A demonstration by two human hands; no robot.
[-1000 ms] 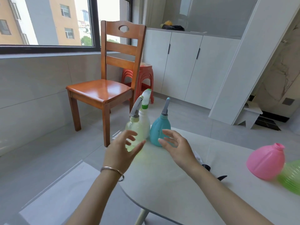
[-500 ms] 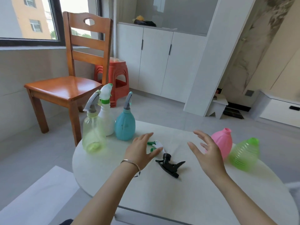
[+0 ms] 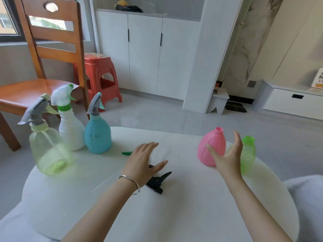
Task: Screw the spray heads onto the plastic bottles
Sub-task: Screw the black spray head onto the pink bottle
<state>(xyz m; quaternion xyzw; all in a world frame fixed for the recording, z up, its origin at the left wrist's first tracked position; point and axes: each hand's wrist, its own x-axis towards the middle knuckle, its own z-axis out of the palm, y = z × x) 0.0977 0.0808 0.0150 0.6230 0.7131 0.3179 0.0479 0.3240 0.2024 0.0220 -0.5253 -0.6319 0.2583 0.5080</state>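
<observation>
No text, brand or number can be read. At the far right, a white-and-orange item [image 3: 317,78] leaning on the low white cabinet [image 3: 286,100] carries large dark characters, cut off by the frame edge and too blurred to make out. At the left, the teal bottle [image 3: 97,137] shows small dark marks on its front; these cannot be read either.

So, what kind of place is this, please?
Probably a room in a home: a wooden chair and a red plastic stool stand near white cupboards.
</observation>
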